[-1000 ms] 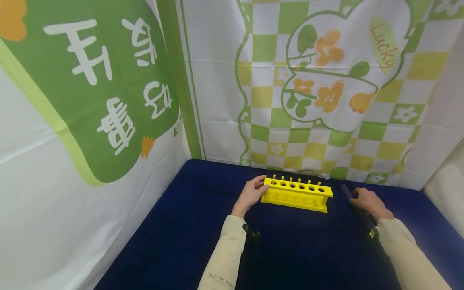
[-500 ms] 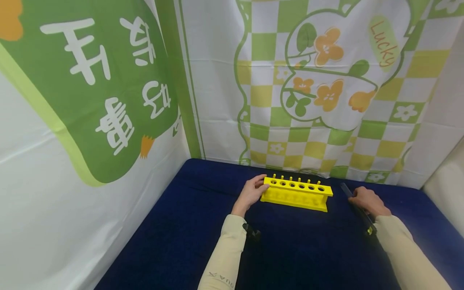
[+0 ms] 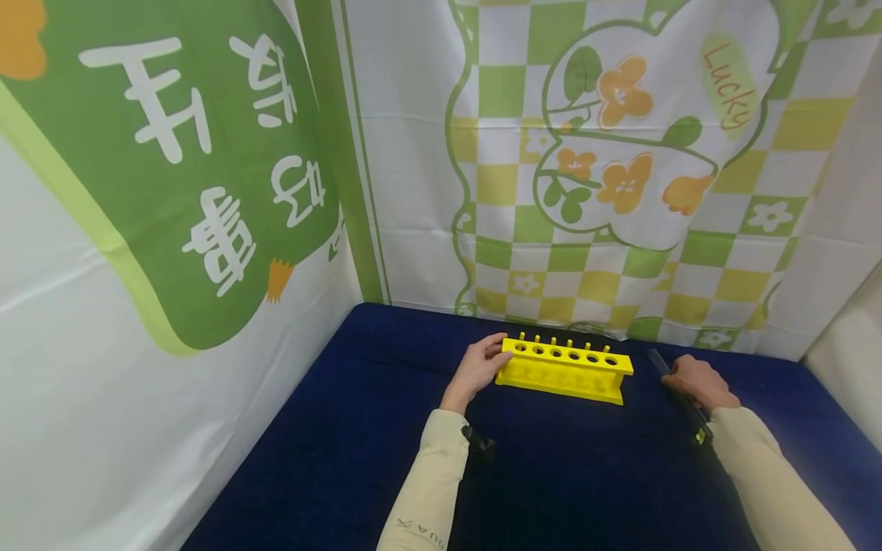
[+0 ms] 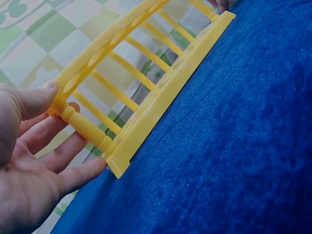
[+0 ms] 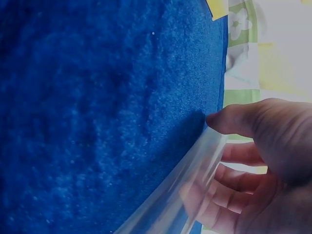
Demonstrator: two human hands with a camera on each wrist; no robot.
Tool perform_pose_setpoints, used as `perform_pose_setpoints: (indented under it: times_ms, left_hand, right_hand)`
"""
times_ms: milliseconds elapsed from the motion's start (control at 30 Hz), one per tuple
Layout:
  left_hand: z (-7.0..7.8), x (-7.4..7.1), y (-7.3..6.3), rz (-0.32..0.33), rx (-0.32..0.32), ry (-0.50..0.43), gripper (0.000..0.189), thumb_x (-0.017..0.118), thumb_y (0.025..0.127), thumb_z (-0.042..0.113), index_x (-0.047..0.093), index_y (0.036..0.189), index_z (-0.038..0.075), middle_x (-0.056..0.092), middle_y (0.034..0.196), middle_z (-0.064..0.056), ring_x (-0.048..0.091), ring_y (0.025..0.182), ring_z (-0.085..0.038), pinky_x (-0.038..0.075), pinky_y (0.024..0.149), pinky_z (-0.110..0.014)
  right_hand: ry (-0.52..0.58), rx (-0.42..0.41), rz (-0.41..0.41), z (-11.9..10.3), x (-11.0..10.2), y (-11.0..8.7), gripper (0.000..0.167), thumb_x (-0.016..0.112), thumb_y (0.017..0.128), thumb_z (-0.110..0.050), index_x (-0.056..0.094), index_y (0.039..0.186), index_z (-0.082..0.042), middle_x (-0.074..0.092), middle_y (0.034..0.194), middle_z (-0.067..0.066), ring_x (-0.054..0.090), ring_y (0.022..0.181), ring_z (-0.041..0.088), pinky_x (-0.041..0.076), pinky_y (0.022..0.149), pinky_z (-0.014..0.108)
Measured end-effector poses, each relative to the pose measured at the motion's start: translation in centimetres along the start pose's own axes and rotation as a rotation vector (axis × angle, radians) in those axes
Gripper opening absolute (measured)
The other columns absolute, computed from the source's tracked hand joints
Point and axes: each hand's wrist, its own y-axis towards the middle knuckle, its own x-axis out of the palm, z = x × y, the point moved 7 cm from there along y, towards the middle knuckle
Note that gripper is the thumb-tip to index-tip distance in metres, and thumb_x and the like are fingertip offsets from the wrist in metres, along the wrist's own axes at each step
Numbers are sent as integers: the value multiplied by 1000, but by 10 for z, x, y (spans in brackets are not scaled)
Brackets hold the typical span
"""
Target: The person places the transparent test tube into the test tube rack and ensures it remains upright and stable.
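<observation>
A yellow test tube rack stands upright on the blue cloth, a row of round holes along its top bar and pegs behind. My left hand grips the rack's left end; in the left wrist view the thumb lies at the top bar and the fingers reach round the end post. To the rack's right, my right hand holds a clear tube slantwise, low over the cloth. Seen from the right wrist, the tube lies between thumb and fingers. Its near end is hidden in the head view.
Dark blue cloth covers the table. A checkered curtain hangs right behind its back edge, and a white and green curtain borders the left side. A black device sits at the left wrist.
My right hand has shifted very slightly to the left with the tube held in it. The left hand and the rack stay where they were.
</observation>
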Motion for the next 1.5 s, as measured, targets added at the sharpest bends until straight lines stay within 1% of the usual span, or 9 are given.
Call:
perform_pose_setpoints:
  times_ms: [100, 400, 633, 733, 900, 1000, 1167, 1333, 1500]
  left_hand:
    - [0, 0, 0, 0, -2, 1, 53, 61, 98, 34, 46, 147, 23, 61, 138, -6, 61, 121, -22, 54, 97, -39]
    - [-1, 0, 2, -6, -17, -15, 51, 62, 97, 34, 48, 146, 27, 61, 137, -5, 61, 121, -21, 54, 97, -39]
    - [-1, -1, 0, -12, -13, -18, 53, 62, 97, 34, 47, 147, 24, 61, 137, -6, 60, 121, -22, 54, 98, -39]
    - [-2, -1, 0, -10, -20, -20, 52, 62, 96, 35, 48, 146, 26, 61, 138, -6, 60, 122, -22, 53, 99, -40]
    - [-2, -1, -1, -20, -26, -23, 52, 62, 96, 36, 48, 146, 28, 59, 139, -5, 58, 124, -23, 52, 101, -42]
    - [-1, -1, 0, -22, -20, -23, 52, 62, 96, 37, 47, 146, 27, 59, 139, -6, 58, 125, -23, 51, 101, -42]
    - [-1, -1, -1, -15, -29, -25, 51, 63, 96, 36, 49, 145, 29, 60, 138, -5, 59, 124, -23, 51, 101, -43]
    - [-2, -2, -2, -9, -37, -27, 50, 63, 96, 37, 50, 143, 31, 61, 137, -4, 59, 123, -22, 52, 101, -43]
    - [-2, -2, -1, -5, -33, -31, 50, 63, 96, 37, 49, 144, 31, 60, 138, -5, 58, 124, -23, 51, 101, -44]
  right_hand:
    - [-1, 0, -1, 1, 0, 0, 27, 58, 92, -23, 61, 96, 4, 63, 81, 16, 60, 63, 24, 50, 51, 34]
    - [1, -8, 6, -3, -2, 0, 26, 58, 92, -21, 59, 99, 4, 62, 82, 17, 61, 66, 24, 52, 52, 34]
    - [-10, -42, 21, -10, -6, -3, 29, 59, 93, -20, 57, 104, 6, 63, 89, 21, 62, 70, 26, 53, 53, 35]
    - [-5, -62, 26, -11, -7, -5, 27, 59, 94, -21, 56, 101, 5, 60, 81, 17, 61, 68, 24, 54, 54, 34]
    - [5, -84, 44, -12, -8, -9, 23, 58, 95, -21, 54, 91, 1, 53, 67, 6, 57, 59, 19, 52, 52, 32]
    - [10, -94, 68, -13, -12, -12, 23, 58, 94, -21, 55, 89, 1, 53, 64, 5, 55, 55, 18, 50, 50, 32]
    - [23, -105, 87, -15, -19, -16, 24, 59, 94, -22, 58, 89, 1, 55, 64, 5, 55, 56, 18, 50, 51, 32]
    - [33, -117, 102, -17, -22, -17, 27, 59, 93, -23, 59, 96, 4, 61, 73, 11, 59, 61, 20, 52, 52, 32]
    - [17, -124, 136, -21, -25, -19, 39, 59, 94, -24, 57, 112, 10, 64, 78, 15, 61, 61, 20, 51, 52, 33]
